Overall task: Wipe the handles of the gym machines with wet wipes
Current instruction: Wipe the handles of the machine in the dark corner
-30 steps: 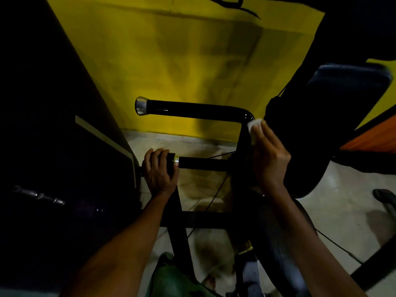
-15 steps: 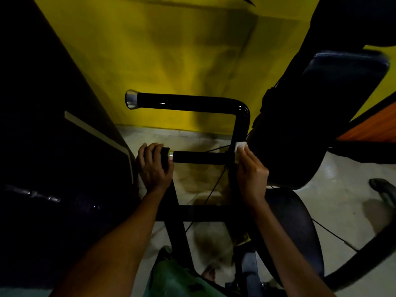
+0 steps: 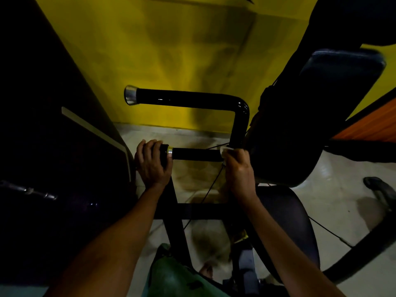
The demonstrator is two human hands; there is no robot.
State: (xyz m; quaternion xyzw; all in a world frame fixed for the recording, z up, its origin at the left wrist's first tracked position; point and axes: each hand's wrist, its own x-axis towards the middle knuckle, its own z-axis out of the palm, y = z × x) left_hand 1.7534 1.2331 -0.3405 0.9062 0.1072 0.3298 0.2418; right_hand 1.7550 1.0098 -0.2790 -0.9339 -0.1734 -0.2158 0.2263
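Both hands are engaged on the lower short black horizontal handle (image 3: 196,154) of the gym machine. The left hand (image 3: 152,165) is clenched round the handle's free outer end, just past the silver collar ring (image 3: 170,152). The right hand (image 3: 237,168) is curled round a small white wet wipe (image 3: 225,151), which is pressed against the handle's inner end, where it meets the glossy black upright tube (image 3: 241,129).

The handle's long axis is seen to run left to right across the view, between the two hands. The bare black grip lies to the left of the wipe, so the right hand is the nearer to the unwiped length. It is judged that the coming stroke would be drawn leftward along that axis, toward the left hand, which would have to be lifted for the end portion to be reached.

A second, longer glossy black handle with a chrome end cap (image 3: 184,99) is set above and farther off, joined to the same upright; neither hand is on it. A dark padded backrest (image 3: 334,99) stands close on the right, against a yellow wall (image 3: 171,43). A pale tiled floor (image 3: 334,200) is noted below. Lighting is poor, and the wipe's full extent cannot be determined.
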